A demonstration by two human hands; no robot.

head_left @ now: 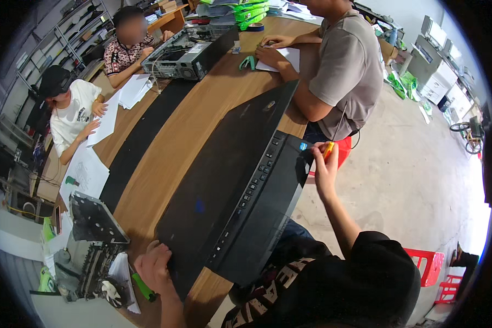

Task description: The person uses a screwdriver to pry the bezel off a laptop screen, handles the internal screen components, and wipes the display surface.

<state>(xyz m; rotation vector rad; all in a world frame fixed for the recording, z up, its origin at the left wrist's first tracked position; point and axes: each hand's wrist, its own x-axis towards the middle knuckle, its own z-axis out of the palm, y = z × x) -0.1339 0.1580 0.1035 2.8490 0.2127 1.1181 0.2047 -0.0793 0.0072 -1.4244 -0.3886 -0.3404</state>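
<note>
A large black laptop (278, 180) lies opened out and slanting in front of me, its dark screen (213, 158) toward the table and its keyed base along the table's near edge. My left hand (157, 268) grips the lower left corner of the screen part, fingertips on its edge. At the base's far right corner, my right hand (325, 167) is closed around a small tool with a yellow-orange handle (328, 150); its tip is hidden, so I cannot tell the kind. Whether those fingers also hold the laptop's edge cannot be made out.
An opened desktop computer case (191, 52) stands at the far end of the wooden table (164, 169). Two people sit across with papers (106, 120); another sits at right. Dismantled parts (95, 218) and a green-handled tool (143, 285) lie left. A red stool (425, 266) stands right.
</note>
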